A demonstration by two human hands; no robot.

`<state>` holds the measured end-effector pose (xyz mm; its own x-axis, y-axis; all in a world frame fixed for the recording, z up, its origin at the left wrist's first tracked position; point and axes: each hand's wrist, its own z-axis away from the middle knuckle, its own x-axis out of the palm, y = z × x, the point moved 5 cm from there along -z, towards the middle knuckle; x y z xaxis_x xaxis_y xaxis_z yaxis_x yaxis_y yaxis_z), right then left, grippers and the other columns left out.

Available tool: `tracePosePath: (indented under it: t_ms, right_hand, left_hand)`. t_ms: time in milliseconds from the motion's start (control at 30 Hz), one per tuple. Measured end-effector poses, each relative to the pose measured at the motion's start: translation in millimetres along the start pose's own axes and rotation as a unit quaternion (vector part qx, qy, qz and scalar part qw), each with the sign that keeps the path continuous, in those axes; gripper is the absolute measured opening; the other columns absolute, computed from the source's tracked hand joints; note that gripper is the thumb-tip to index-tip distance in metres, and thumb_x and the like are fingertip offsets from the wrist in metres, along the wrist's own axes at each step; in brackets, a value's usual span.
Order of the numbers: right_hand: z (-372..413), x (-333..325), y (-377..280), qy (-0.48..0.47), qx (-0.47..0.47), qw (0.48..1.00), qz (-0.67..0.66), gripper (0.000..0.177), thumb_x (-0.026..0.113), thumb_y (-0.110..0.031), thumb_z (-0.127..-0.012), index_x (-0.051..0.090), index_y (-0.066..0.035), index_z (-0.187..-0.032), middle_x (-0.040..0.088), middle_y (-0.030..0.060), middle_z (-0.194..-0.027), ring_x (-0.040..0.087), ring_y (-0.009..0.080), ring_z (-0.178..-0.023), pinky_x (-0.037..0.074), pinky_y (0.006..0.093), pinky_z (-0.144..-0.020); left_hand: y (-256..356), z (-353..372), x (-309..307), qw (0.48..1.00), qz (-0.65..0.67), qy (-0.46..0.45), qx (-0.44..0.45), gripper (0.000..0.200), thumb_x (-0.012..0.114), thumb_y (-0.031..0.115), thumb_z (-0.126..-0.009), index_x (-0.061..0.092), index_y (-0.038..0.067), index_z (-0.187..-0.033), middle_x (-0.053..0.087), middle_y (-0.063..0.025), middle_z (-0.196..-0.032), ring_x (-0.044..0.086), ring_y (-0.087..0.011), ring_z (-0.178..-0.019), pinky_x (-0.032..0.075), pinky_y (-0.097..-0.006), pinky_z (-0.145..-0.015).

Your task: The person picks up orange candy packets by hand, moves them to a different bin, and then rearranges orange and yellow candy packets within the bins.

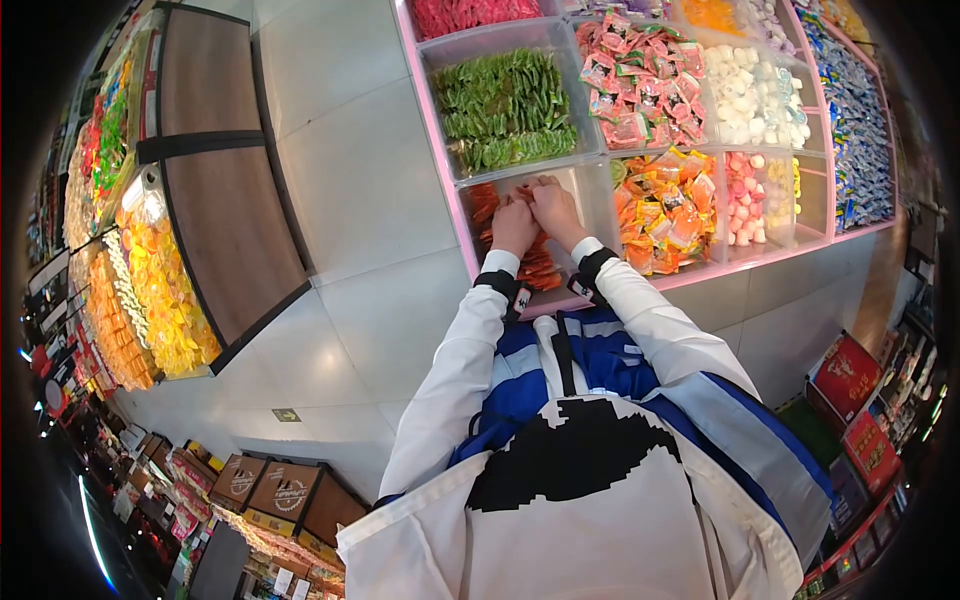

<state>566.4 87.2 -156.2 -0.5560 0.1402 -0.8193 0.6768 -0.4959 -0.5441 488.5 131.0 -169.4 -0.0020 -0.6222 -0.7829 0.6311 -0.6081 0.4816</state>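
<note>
Both my hands reach into a clear plastic bin [590, 205] at the near left corner of a candy display. My left hand [514, 229] is closed, its fingers curled down at the orange-red packets. Close against it, my right hand [556, 210] is also closed, with its fingertips meeting the left ones. A bit of orange-red wrapper shows at the fingertips; the rest of it is hidden by the fingers. Orange-red candy packets [541, 270] stand in rows along the left and near side of this bin, partly under my hands and wrists.
Beyond the bin lie upright green packets [507, 105]; to the right are orange-yellow packets [665, 215], pink-wrapped packets [645, 85] and pink-white candies [746, 195]. A pink rim [445, 165] edges the display. Across the tiled floor [345, 180] at left stands another candy stand [215, 80].
</note>
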Motion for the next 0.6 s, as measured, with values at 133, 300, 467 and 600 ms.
tracePosePath:
  t_ms: [133, 300, 467, 600]
  right_hand:
    - [2.8, 19.1, 14.7, 0.029, 0.037, 0.992, -0.12, 0.028, 0.053, -0.006, -0.076, 0.059, -0.004, -0.103, 0.054, 0.0186, -0.106, 0.055, 0.0348, -0.094, 0.045, 0.0394, -0.079]
    - [0.1, 48.3, 30.0, -0.025, 0.059, 0.964, -0.257, 0.035, 0.051, -0.007, -0.077, 0.057, -0.007, -0.111, 0.054, 0.0195, -0.111, 0.052, 0.0357, -0.102, 0.041, 0.0388, -0.087]
    - [-1.6, 43.5, 28.9, -0.062, 0.068, 0.968, -0.232, 0.035, 0.047, -0.013, -0.079, 0.056, -0.008, -0.113, 0.051, 0.0207, -0.118, 0.051, 0.0359, -0.104, 0.039, 0.0393, -0.092]
    - [1.4, 45.1, 27.1, -0.101, 0.036, 0.966, -0.236, 0.031, 0.044, -0.017, -0.081, 0.057, -0.008, -0.107, 0.057, 0.0196, -0.107, 0.053, 0.0346, -0.1, 0.041, 0.0404, -0.088]
  left_hand:
    - [-6.3, 3.5, -0.4, 0.993, 0.105, 0.007, -0.061, 0.068, 0.064, 0.021, -0.072, 0.027, -0.01, -0.12, 0.052, -0.0307, -0.101, 0.056, -0.0396, -0.092, 0.048, -0.0403, -0.08]
    - [-2.0, 8.8, -15.5, 0.997, 0.064, 0.04, -0.025, 0.071, 0.065, 0.018, -0.07, 0.025, -0.008, -0.123, 0.05, -0.0303, -0.106, 0.051, -0.0396, -0.101, 0.047, -0.0423, -0.081]
    - [8.0, 6.1, -22.3, 0.995, -0.043, 0.087, 0.02, 0.065, 0.066, 0.02, -0.067, 0.036, -0.005, -0.12, 0.046, -0.0243, -0.119, 0.045, -0.0357, -0.113, 0.043, -0.0433, -0.087]
    - [-4.2, -11.5, 0.3, 0.992, -0.106, 0.034, 0.063, 0.06, 0.068, 0.025, -0.064, 0.045, -0.002, -0.114, 0.05, -0.0201, -0.116, 0.047, -0.0317, -0.111, 0.038, -0.04, -0.093]
